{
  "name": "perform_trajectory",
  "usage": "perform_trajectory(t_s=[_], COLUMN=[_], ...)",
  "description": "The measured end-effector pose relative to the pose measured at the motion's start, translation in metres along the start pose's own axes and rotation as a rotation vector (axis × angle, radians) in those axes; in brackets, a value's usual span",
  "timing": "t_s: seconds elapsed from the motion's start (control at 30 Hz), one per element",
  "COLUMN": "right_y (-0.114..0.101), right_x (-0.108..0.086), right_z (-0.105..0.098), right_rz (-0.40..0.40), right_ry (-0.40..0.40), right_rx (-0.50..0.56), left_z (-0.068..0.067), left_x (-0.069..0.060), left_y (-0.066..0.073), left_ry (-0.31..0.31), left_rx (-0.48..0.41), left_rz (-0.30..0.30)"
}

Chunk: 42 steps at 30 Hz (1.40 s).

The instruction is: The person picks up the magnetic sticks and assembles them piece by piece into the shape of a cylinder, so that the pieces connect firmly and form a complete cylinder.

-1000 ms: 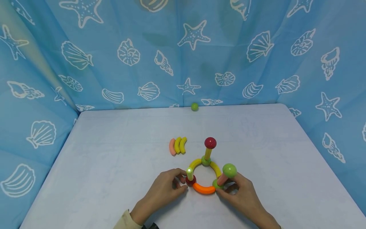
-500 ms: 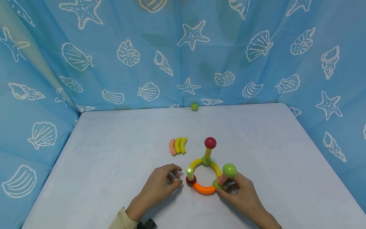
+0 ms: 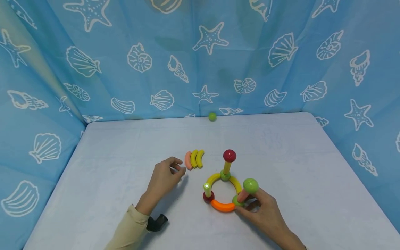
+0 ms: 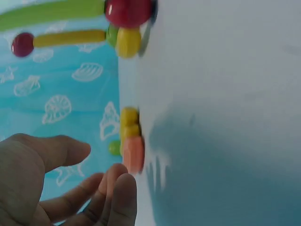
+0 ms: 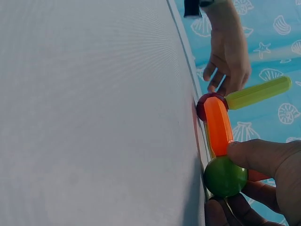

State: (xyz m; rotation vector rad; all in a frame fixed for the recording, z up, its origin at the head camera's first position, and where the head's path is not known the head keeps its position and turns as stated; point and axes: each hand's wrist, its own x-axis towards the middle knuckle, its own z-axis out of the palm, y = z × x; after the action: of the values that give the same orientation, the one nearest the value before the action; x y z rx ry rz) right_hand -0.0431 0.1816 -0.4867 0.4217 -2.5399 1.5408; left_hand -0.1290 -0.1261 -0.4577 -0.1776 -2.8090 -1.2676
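My left hand (image 3: 164, 177) hovers just left of three curved sticks lying side by side, its fingers apart and holding nothing. These are one pink curved stick (image 3: 188, 160) and two yellow curved sticks (image 3: 197, 159). On the right, my right hand (image 3: 265, 210) pinches a green ball (image 5: 225, 176) at the corner of a ring. The ring joins an orange curved stick (image 3: 223, 207), yellow curved sticks (image 3: 214, 179), a red ball (image 3: 208, 197) and green balls. Upright sticks rise from it: a light green stick (image 3: 207, 190), a yellow one topped by a red ball (image 3: 229, 156), and a pink one topped by a green ball (image 3: 251, 185).
A lone green ball (image 3: 212, 116) sits at the table's far edge. Blue curtains (image 3: 175, 45) printed with shells and starfish enclose the back and sides of the white table (image 3: 125, 146). A black device (image 3: 157, 222) is at the left wrist.
My left hand has drawn away from the red ball of the ring and moved up and left, close to the curved sticks. The right hand and the ring have stayed in place.
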Motion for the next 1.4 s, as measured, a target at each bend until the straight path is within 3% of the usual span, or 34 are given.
perform_trajectory(t_s=[0.13, 0.3, 0.93, 1.0, 1.07, 1.13, 1.2, 1.23, 1.3, 1.4], right_y=[-0.001, -0.001, 0.002, 0.003, 0.004, 0.006, 0.008, 0.009, 0.010, 0.012], right_x=[0.000, -0.001, 0.000, 0.001, 0.002, 0.003, 0.005, 0.005, 0.006, 0.006], right_z=[0.000, 0.000, -0.001, -0.002, -0.004, -0.007, -0.010, -0.011, -0.014, -0.016], right_rz=[0.007, 0.015, -0.011, -0.003, 0.006, 0.020, 0.039, 0.043, 0.056, 0.071], right_ry=[0.003, 0.001, 0.005, 0.003, 0.000, -0.004, -0.002, 0.000, 0.005, 0.006], right_rx=[-0.005, -0.008, -0.013, -0.017, -0.030, -0.054, -0.072, -0.077, -0.084, -0.072], left_z=[-0.001, 0.003, 0.011, 0.011, 0.012, 0.013, 0.016, 0.019, 0.025, 0.037], left_x=[0.017, 0.029, 0.046, 0.045, 0.039, 0.031, 0.023, 0.020, 0.017, 0.021], left_y=[-0.002, -0.004, 0.002, 0.002, 0.002, 0.004, 0.008, 0.011, 0.018, 0.028], left_ry=[0.012, 0.002, -0.061, -0.051, 0.002, 0.059, 0.076, 0.053, -0.051, -0.239], left_rx=[-0.005, 0.012, 0.088, 0.106, 0.139, 0.157, 0.148, 0.124, 0.045, -0.046], left_rz=[-0.043, -0.079, -0.167, -0.148, -0.091, -0.004, 0.110, 0.162, 0.233, 0.252])
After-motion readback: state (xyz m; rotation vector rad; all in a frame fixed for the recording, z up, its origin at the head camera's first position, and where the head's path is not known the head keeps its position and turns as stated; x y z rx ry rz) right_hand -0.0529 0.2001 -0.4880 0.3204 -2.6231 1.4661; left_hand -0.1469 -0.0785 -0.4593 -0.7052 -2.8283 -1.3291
